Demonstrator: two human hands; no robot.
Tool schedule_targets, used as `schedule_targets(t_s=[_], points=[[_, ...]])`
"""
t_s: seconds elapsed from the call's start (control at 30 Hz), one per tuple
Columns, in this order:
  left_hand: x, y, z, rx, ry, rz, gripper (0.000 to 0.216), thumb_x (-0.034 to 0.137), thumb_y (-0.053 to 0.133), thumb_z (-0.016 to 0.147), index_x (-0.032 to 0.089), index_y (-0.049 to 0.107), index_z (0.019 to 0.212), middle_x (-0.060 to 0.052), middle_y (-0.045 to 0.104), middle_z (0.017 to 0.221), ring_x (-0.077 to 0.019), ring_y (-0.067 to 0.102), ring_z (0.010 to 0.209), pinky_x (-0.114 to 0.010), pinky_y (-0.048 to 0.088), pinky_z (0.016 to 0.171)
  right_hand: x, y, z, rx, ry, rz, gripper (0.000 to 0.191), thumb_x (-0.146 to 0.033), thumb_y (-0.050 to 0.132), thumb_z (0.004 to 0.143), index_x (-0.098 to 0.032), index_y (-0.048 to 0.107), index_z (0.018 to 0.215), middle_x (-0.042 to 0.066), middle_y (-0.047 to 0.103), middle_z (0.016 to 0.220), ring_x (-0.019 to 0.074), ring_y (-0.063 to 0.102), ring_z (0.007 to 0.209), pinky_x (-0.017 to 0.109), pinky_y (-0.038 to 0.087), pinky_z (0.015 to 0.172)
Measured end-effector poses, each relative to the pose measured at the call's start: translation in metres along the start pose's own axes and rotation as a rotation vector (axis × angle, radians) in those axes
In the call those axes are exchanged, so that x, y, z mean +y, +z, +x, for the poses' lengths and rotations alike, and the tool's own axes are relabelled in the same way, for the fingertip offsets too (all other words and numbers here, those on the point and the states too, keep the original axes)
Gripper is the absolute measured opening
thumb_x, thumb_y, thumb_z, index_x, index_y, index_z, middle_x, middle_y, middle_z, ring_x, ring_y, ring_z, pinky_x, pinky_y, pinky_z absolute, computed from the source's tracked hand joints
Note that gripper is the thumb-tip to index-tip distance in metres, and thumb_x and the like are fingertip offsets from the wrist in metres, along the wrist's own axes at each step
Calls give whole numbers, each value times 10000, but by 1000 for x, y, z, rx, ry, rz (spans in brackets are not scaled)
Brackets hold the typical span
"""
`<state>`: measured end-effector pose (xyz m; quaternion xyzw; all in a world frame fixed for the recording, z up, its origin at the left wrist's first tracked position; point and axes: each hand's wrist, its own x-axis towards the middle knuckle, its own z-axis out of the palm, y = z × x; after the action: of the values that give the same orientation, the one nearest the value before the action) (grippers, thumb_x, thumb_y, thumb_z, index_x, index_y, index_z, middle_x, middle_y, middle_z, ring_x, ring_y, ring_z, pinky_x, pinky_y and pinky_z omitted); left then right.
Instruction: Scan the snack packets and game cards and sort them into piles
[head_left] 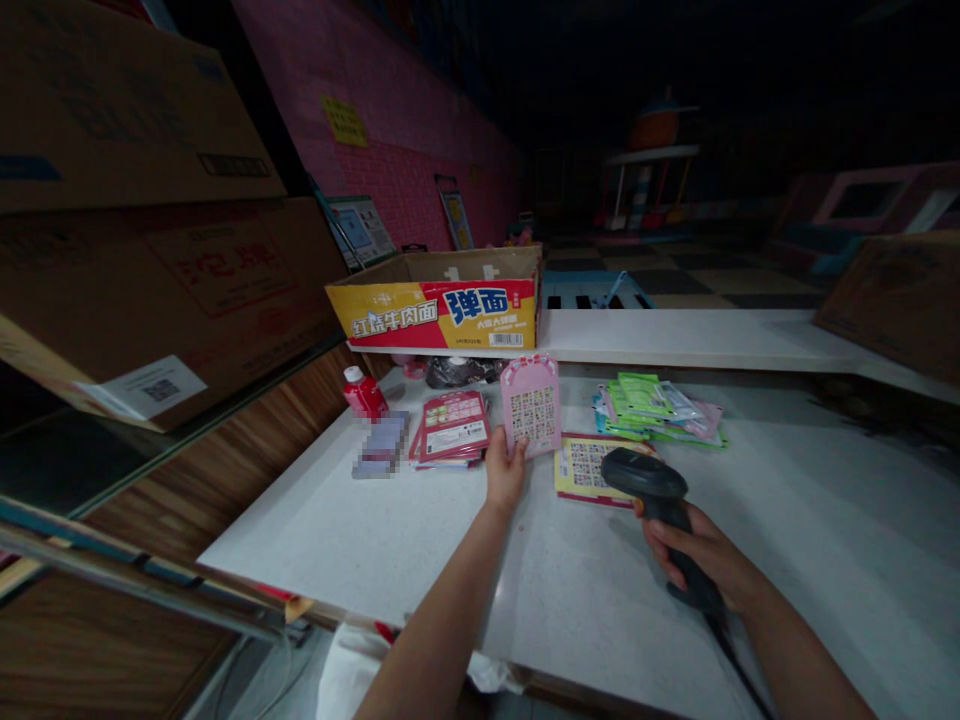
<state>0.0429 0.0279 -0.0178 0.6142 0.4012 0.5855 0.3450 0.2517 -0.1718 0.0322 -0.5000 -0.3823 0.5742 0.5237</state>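
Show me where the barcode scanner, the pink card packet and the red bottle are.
barcode scanner (643, 472), head view, on its dark head, gripped by the right hand (701, 560).
pink card packet (532, 406), head view, on its printed front, held by the left hand (504, 472).
red bottle (364, 394), head view, on its body.

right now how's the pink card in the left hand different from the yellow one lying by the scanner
The pink card is held up on edge by the left hand; the yellow card lies flat on the counter. The pink card shows whole; the scanner in the right hand covers part of the yellow card. Both carry a grid of small pictures.
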Motion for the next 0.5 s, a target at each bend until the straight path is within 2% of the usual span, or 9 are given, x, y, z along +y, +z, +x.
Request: schedule_targets(t_s=[0.17, 0.4, 0.5], points=[[0, 0, 1, -5, -25, -36, 273, 423, 634, 827, 193, 572, 960, -67, 654, 975, -213, 628, 958, -361, 504, 906, 3, -6, 2, 74, 2, 32, 403, -534, 777, 729, -193, 571, 793, -32, 555, 570, 89, 462, 371, 211, 347, 349], [10, -1, 2, -36, -7, -120, 283, 408, 669, 795, 174, 594, 934, -61, 678, 931, -204, 640, 893, -349, 516, 848, 0, -14, 7, 153, -83, 260, 380, -475, 775, 759, -196, 615, 963, -52, 531, 581, 73, 419, 368, 196, 324, 340], [15, -2, 2, -25, -26, -165, 307, 390, 709, 758, 164, 605, 937, -66, 692, 928, -201, 652, 877, -347, 522, 834, -1, -20, 10, 181, -122, 338, 368, -469, 793, 740, -193, 619, 911, -49, 521, 587, 63, 403, 381, 186, 327, 344]])
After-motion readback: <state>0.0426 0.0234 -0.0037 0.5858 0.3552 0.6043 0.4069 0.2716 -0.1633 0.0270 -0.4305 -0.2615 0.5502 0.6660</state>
